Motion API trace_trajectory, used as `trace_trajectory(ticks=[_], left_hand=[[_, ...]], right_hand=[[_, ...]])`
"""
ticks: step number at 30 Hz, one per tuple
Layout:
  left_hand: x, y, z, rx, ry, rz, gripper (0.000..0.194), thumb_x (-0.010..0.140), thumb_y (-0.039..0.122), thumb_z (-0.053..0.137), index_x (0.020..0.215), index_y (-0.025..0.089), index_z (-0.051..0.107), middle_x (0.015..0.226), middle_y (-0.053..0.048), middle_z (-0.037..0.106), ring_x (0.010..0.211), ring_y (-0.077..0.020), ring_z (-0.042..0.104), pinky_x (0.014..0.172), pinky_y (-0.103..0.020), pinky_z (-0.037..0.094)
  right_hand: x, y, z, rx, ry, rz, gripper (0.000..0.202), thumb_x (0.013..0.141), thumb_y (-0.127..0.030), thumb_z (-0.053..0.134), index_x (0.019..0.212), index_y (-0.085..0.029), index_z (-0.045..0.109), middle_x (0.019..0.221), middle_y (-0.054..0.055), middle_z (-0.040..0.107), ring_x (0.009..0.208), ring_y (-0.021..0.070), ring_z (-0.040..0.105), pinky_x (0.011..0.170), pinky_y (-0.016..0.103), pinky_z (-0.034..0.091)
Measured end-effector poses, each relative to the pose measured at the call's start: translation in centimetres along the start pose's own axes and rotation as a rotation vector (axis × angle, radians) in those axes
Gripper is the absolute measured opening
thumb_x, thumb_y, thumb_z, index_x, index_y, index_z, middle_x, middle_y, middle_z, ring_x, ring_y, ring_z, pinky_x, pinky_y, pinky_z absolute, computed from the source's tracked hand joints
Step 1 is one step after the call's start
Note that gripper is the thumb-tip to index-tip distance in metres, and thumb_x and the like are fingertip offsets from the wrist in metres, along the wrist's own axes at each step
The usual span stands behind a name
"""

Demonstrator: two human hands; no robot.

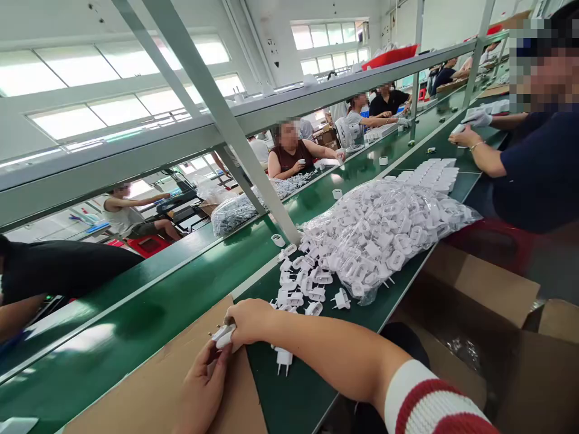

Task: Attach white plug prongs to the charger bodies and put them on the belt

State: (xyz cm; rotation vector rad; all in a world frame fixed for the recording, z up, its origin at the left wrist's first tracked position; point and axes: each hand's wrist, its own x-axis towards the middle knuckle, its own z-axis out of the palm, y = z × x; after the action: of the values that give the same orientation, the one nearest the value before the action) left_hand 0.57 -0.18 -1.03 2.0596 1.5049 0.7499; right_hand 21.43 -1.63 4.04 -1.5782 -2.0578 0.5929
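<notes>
the left hand (204,386) and right hand (251,324) meet above the cardboard (158,377), the fingers (220,364) of both drawn in narrow around a white plug (224,336). loose plugs (296,281) lie on the green worktop (301,389) just beyond the right hand, beside a clear bag (380,232) full of more, with a dark-shirted co-worker (538,169) at the far right

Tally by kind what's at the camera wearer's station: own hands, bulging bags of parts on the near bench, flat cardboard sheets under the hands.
Own hands: 2 (left hand, right hand)
Bulging bag of white parts: 1
Flat cardboard sheet: 1
Total: 4
</notes>
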Motion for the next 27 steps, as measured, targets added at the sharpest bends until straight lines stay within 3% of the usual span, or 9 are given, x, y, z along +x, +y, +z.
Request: trace_trajectory(ticks=[4, 7, 12, 15, 22, 27], left_hand=[[0.1, 0.8, 0.0, 0.083, 0.021, 0.028, 0.056, 0.083, 0.073, 0.058, 0.113, 0.026, 0.065, 0.111, -0.011, 0.078, 0.102, -0.0392, 0.075, 0.087, -0.048, 0.061], [0.0, 1.7, 0.1, 0.127, 0.013, 0.030, 0.055, 0.085, 0.075, 0.055, 0.108, 0.025, 0.064, 0.107, -0.011, 0.077, 0.094, -0.0378, 0.074, 0.079, -0.047, 0.060], [-0.2, 2.5, 0.3, 0.057, 0.018, 0.064, 0.053, 0.083, 0.072, 0.058, 0.107, 0.025, 0.065, 0.103, -0.011, 0.078, 0.093, -0.0364, 0.075, 0.078, -0.044, 0.061], [-0.5, 2.2, 0.5, 0.037, 0.055, 0.030, 0.054, 0.081, 0.071, 0.062, 0.109, 0.025, 0.069, 0.105, -0.011, 0.080, 0.096, -0.0367, 0.076, 0.080, -0.043, 0.062], [-0.9, 1.0, 1.1, -0.068, 0.141, 0.034, 0.055, 0.081, 0.068, 0.068, 0.110, 0.023, 0.079, 0.121, -0.010, 0.081, 0.115, -0.0379, 0.075, 0.105, -0.043, 0.060], [-0.8, 0.0, 1.7, -0.130, 0.161, 0.154, 0.051, 0.087, 0.063, 0.068, 0.111, 0.020, 0.080, 0.119, -0.010, 0.081, 0.106, -0.0354, 0.078, 0.098, -0.045, 0.064]], right_hand=[[0.0, 0.0, -0.6, -0.095, -0.111, -0.065, 0.030, 0.080, -0.031, 0.080, 0.106, -0.016, 0.076, 0.114, 0.010, 0.082, 0.101, 0.0282, 0.079, 0.063, 0.027, 0.058], [-0.1, -0.3, -0.3, -0.126, -0.116, -0.052, 0.022, 0.084, -0.020, 0.073, 0.105, -0.013, 0.076, 0.115, 0.013, 0.081, 0.100, 0.0274, 0.080, 0.069, 0.029, 0.061], [-0.1, -0.3, 0.0, -0.139, -0.133, -0.037, 0.022, 0.085, -0.016, 0.070, 0.106, -0.015, 0.077, 0.113, 0.012, 0.082, 0.099, 0.0264, 0.080, 0.074, 0.030, 0.064], [-0.1, -0.4, -0.2, -0.162, -0.150, -0.029, 0.024, 0.089, -0.015, 0.067, 0.111, -0.015, 0.077, 0.116, 0.012, 0.081, 0.106, 0.0265, 0.079, 0.080, 0.030, 0.064], [-0.7, -1.4, -0.6, -0.245, -0.203, 0.011, 0.024, 0.098, -0.013, 0.058, 0.113, -0.013, 0.076, 0.117, 0.015, 0.080, 0.109, 0.0255, 0.079, 0.085, 0.029, 0.063], [-1.0, -1.8, -0.1, -0.298, -0.207, 0.041, 0.026, 0.099, -0.013, 0.057, 0.115, -0.015, 0.077, 0.119, 0.013, 0.080, 0.110, 0.0244, 0.078, 0.088, 0.028, 0.061]])
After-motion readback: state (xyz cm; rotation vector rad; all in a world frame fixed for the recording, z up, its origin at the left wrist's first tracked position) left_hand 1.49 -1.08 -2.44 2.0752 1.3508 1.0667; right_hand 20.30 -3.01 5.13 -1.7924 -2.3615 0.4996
